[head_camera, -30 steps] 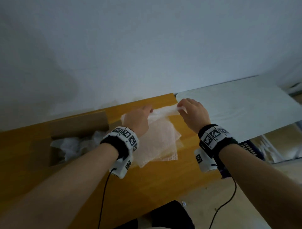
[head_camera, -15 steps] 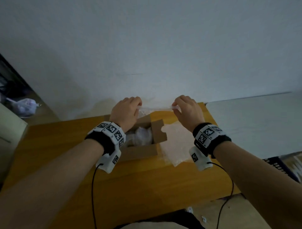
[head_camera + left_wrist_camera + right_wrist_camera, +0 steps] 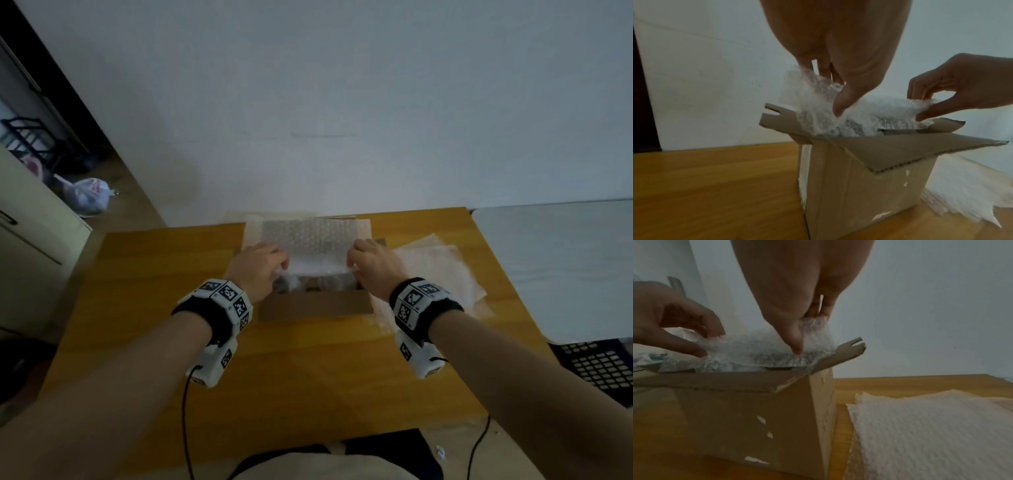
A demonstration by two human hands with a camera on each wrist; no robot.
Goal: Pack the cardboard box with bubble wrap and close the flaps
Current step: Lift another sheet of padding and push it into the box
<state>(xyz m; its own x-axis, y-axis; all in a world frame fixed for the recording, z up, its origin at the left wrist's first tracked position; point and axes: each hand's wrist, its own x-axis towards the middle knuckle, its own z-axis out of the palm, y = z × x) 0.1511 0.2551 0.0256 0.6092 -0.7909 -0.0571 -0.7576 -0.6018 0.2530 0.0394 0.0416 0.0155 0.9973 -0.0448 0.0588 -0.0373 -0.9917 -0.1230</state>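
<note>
An open brown cardboard box [image 3: 315, 304] [image 3: 859, 186] [image 3: 748, 410] stands on the wooden table, its flaps spread outward. A sheet of bubble wrap [image 3: 313, 241] [image 3: 869, 110] [image 3: 756, 348] lies stretched over the box mouth. My left hand [image 3: 260, 269] [image 3: 835, 95] pinches its near left corner between thumb and fingers. My right hand [image 3: 371, 262] [image 3: 807, 331] pinches the near right corner the same way. Crumpled white wrap [image 3: 291, 282] shows inside the box under the sheet.
More bubble wrap sheets [image 3: 435, 274] [image 3: 931, 434] lie flat on the table [image 3: 154, 291] right of the box. A white surface [image 3: 565, 267] adjoins the table on the right, a dark crate [image 3: 603, 370] below it. The wall stands just behind the box.
Both hands carried the sheet leftward from the pile and lowered it over the box mouth. The view swung left with them.
</note>
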